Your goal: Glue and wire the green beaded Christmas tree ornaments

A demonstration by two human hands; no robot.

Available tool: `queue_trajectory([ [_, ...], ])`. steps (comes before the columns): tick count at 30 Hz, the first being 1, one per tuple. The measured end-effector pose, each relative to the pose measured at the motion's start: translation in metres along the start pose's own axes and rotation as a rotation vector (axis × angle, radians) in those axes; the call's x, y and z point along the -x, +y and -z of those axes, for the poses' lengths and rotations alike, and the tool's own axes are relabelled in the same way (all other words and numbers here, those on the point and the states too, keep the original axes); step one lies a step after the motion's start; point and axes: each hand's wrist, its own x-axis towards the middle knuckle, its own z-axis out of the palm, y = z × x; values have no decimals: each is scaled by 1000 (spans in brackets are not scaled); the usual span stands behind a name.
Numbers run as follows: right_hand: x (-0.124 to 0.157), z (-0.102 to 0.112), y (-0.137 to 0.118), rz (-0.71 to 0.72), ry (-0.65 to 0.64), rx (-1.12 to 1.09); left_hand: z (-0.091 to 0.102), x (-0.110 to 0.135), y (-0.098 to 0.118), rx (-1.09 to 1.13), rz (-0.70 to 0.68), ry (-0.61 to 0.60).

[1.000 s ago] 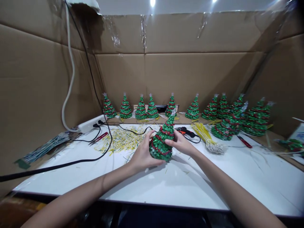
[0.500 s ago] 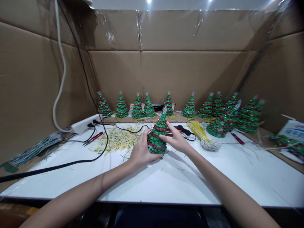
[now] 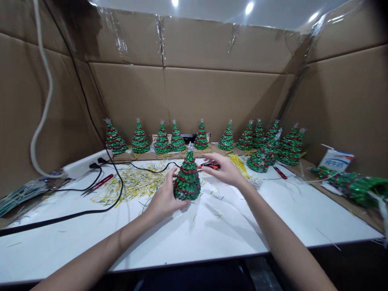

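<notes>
A small green tinsel Christmas tree (image 3: pixel 187 180) with red garland and a clear star on top stands upright on the white table (image 3: pixel 230 226). My left hand (image 3: pixel 163 199) grips its base from the left side. My right hand (image 3: pixel 223 169) is off the tree, just to its right, with fingers stretched out over a red and black tool (image 3: pixel 209 165) lying on the table; it holds nothing.
Several finished trees (image 3: pixel 177 139) line the back by the cardboard wall, with more clustered at the right (image 3: pixel 266 151). Yellow wire clippings (image 3: pixel 133 184), red snips (image 3: pixel 97 184), a power strip (image 3: pixel 81 165), black cable (image 3: pixel 60 218), a white box (image 3: pixel 336 158) and green tinsel (image 3: pixel 351 186) lie around.
The tree went from tilted in both hands to upright on the table. My right hand let go and moved right toward the red and black tool. The view swung right.
</notes>
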Motion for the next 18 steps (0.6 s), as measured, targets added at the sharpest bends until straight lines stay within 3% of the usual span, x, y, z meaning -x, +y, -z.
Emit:
queue_trajectory([
  [3,16,57,17,-273,85,334,5,-1,-1,-6,26,-63],
  [7,55,112,54,-549,-45,675,7,-1,-2,34,-5,-80],
  [9,72,119,70,-579,-120,662,6,-1,-3,52,-7,-92],
  [12,88,112,81,-488,-210,535,6,0,-6,65,14,-103],
  [18,89,101,78,-381,-129,441,6,-1,-9,93,7,-97],
])
